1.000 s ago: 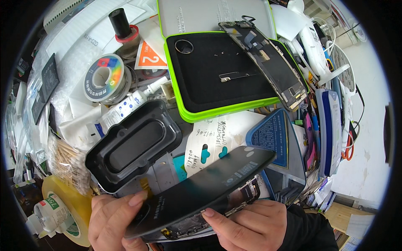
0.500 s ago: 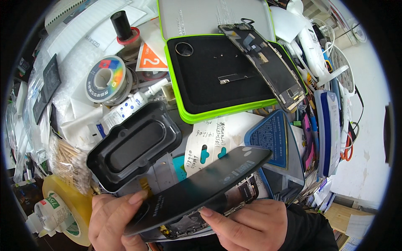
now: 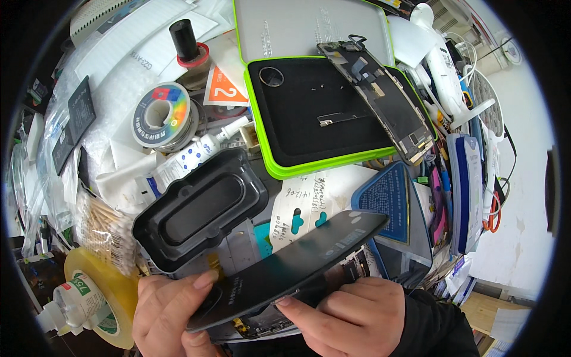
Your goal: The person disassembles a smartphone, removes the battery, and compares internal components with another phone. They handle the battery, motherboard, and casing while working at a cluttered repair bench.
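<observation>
Your left hand (image 3: pixel 169 312) pinches the black panel (image 3: pixel 291 268) by its lower-left end, tilted over the opened phone body (image 3: pixel 267 325); its long axis runs up and right. Your right hand (image 3: pixel 357 318) curls half-closed alongside, grip unclear.

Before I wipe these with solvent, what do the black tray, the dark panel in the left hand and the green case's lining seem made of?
Black tray: likely moulded plastic, semi-gloss, with rounded ridges and soft highlights.
Dark panel in the left hand: glossy, smooth sheen; glass or plastic, I can't tell.
Lining: probably foam or fabric, matte, without glare.
</observation>
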